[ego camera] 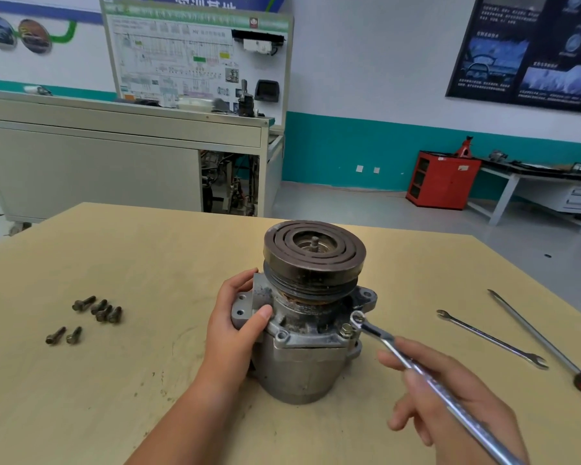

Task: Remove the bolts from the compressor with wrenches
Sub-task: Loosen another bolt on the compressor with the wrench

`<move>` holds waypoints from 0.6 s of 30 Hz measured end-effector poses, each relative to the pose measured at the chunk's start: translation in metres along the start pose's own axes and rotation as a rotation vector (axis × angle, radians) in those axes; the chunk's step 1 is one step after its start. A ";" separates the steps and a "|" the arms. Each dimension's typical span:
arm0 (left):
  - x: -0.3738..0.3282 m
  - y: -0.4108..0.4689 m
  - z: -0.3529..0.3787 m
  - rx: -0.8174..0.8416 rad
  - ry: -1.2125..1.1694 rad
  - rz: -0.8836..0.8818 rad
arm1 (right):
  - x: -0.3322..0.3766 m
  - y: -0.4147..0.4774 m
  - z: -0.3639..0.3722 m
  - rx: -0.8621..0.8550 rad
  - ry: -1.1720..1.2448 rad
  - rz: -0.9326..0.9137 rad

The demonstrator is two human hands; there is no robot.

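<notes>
A grey compressor with a dark pulley on top stands upright in the middle of the wooden table. My left hand grips its left flange, thumb on the front. My right hand holds a silver wrench by the shaft. The wrench's ring end sits on a bolt at the housing's right side. Another bolt stands just left of it. Several removed bolts lie on the table to the left.
A second wrench lies on the table to the right, and a long screwdriver with a red handle lies beyond it near the right edge. Behind the table are a cabinet bench, a red tool cabinet and open floor.
</notes>
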State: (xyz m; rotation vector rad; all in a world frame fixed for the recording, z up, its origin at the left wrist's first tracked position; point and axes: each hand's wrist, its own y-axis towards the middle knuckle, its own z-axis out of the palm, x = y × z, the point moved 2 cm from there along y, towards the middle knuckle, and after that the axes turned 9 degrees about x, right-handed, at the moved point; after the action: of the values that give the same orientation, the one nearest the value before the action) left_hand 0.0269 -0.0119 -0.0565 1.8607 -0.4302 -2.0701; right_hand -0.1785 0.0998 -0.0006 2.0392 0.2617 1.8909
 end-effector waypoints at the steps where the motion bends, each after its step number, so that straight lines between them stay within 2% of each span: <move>1: 0.000 0.000 0.000 0.000 -0.001 0.002 | 0.001 -0.002 0.003 0.007 -0.043 -0.001; 6: 0.000 0.000 0.001 -0.003 -0.003 0.006 | -0.001 -0.001 0.006 0.033 -0.129 -0.051; 8: 0.000 0.001 0.001 -0.006 -0.001 0.011 | 0.002 0.009 0.002 0.061 -0.089 -0.050; 16: 0.001 0.000 0.001 -0.004 -0.003 0.012 | -0.016 0.087 -0.021 0.444 0.407 0.297; 18: 0.001 0.000 0.001 -0.005 -0.014 0.020 | -0.024 0.092 -0.018 0.543 0.644 0.332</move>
State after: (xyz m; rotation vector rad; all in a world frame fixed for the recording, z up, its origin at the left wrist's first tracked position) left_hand 0.0255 -0.0126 -0.0571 1.8322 -0.4451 -2.0708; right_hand -0.2076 0.0080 0.0126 1.7633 0.6931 2.9187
